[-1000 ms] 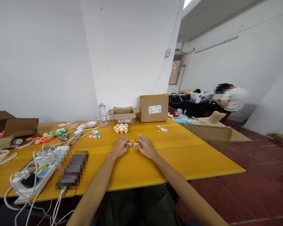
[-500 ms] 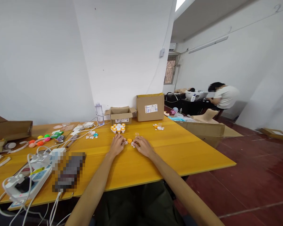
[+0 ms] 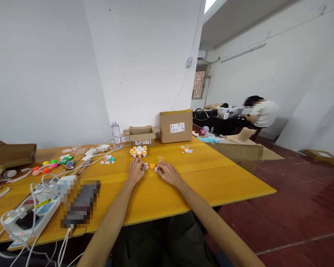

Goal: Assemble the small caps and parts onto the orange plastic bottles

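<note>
Head view: your right hand (image 3: 168,173) pinches a small white piece (image 3: 156,169) at its fingertips, mid-tabletop toward the far edge. The orange cap (image 3: 152,166) lies just left of it, between both hands; your left hand (image 3: 135,171) rests with its fingers loosely bent beside the small patterned piece (image 3: 145,167).

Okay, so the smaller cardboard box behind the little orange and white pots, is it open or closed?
Open. The small cardboard box has its top flaps spread outward to both sides. What it holds cannot be seen from this angle.
</note>
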Tool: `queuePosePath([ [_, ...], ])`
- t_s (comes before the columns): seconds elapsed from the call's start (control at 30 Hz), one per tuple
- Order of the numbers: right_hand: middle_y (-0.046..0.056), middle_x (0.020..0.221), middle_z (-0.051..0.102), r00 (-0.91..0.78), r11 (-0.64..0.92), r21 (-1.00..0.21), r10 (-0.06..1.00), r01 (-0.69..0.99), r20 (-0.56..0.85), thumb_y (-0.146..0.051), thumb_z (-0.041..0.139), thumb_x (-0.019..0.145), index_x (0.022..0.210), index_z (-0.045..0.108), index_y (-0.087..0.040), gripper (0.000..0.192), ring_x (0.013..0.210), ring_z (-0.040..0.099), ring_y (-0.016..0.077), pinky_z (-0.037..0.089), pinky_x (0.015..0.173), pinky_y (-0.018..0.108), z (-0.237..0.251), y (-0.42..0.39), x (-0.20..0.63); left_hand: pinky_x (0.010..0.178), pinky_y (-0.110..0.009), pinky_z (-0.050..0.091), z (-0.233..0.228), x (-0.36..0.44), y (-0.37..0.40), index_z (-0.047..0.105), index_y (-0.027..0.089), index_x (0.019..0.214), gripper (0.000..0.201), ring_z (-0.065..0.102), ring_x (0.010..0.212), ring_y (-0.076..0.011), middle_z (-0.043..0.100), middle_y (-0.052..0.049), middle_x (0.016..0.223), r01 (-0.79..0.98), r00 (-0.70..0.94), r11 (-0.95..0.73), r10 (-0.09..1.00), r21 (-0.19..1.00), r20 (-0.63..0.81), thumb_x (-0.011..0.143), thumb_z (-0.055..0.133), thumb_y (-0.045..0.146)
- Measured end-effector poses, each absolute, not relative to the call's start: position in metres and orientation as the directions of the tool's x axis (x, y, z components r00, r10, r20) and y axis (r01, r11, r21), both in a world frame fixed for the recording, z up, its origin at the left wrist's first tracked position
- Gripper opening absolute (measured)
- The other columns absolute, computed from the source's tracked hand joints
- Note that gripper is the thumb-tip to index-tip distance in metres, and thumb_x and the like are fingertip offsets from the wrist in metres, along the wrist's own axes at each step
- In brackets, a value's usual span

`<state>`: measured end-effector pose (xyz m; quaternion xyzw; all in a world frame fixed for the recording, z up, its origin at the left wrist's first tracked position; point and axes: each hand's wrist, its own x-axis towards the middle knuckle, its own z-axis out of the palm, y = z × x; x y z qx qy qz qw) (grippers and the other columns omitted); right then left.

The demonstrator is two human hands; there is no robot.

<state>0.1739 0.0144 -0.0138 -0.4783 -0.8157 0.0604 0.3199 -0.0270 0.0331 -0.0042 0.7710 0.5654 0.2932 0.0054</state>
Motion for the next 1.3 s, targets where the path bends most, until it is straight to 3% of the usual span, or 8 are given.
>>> queuePosePath([
  [0.23,0.005,0.092,0.070,-0.340,0.558,-0.421,0.804,0.715,0.489,-0.016,0.059,0.087,0.083,0.066,-0.023,0.010,0.089,0.064,0.0191,0.047,0.080,0.029,-0.015,0.014,0.174,0.091,-0.038,0.044,-0.008,-0.027,0.035,0.067,0.024,0.082,0.005,0.055,0.106,-0.0254,0.062,-0.007,0.103,0.864,0.211,-0.375,0.875,0.335,0.436,0.083,0.063,0.021],
  [0.5,0.004,0.090,0.071,-0.194,0.554,-0.598,0.806,0.579,0.558,-0.024,0.061,0.086,0.083,0.065,-0.023,0.005,0.087,0.066,0.0190,0.051,0.081,0.031,-0.021,0.025,0.175,0.090,-0.038,0.044,-0.007,-0.027,0.036,0.067,0.023,0.081,0.007,0.056,0.104,-0.0252,0.063,-0.007,0.101,0.853,0.200,-0.371,0.883,0.368,0.425,0.085,0.061,0.024],
  [0.7,0.005,0.086,0.073,-0.115,0.441,-0.834,0.896,0.333,0.428,-0.041,0.065,0.082,0.080,0.065,-0.021,0.020,0.084,0.067,0.0205,0.053,0.081,0.034,-0.026,0.040,0.182,0.088,-0.038,0.044,-0.003,-0.027,0.037,0.067,0.022,0.077,0.012,0.058,0.100,-0.0249,0.064,-0.006,0.092,0.842,0.153,-0.329,0.905,0.426,0.396,0.087,0.060,0.025],
  [0.83,0.005,0.084,0.074,-0.128,0.338,-0.923,0.939,0.185,0.318,-0.052,0.074,0.072,0.075,0.066,-0.021,0.033,0.086,0.068,0.0221,0.052,0.084,0.037,-0.029,0.049,0.190,0.085,-0.036,0.045,-0.004,-0.029,0.038,0.068,0.022,0.074,0.017,0.059,0.096,-0.0244,0.065,-0.006,0.087,0.836,0.131,-0.326,0.900,0.441,0.416,0.087,0.059,0.028],
  [1.07,0.005,0.092,0.073,-0.248,0.238,-0.968,0.945,0.080,0.212,-0.055,0.084,0.057,0.078,0.069,-0.020,0.044,0.092,0.067,0.0222,0.051,0.089,0.038,-0.023,0.040,0.202,0.081,-0.033,0.046,-0.001,-0.030,0.038,0.071,0.021,0.072,0.020,0.062,0.091,-0.0234,0.070,-0.005,0.084,0.821,0.097,-0.313,0.901,0.478,0.422,0.087,0.061,0.030],
  [1.3,0.004,0.088,0.072,-0.319,0.259,-0.959,0.924,0.117,0.210,-0.056,0.083,0.060,0.082,0.069,-0.019,0.046,0.083,0.066,0.0190,0.051,0.084,0.035,-0.015,0.030,0.202,0.077,-0.032,0.046,0.000,-0.034,0.044,0.074,0.019,0.073,0.020,0.065,0.083,-0.0213,0.072,-0.006,0.080,0.789,0.032,-0.305,0.888,0.534,0.460,0.086,0.062,0.029],
])
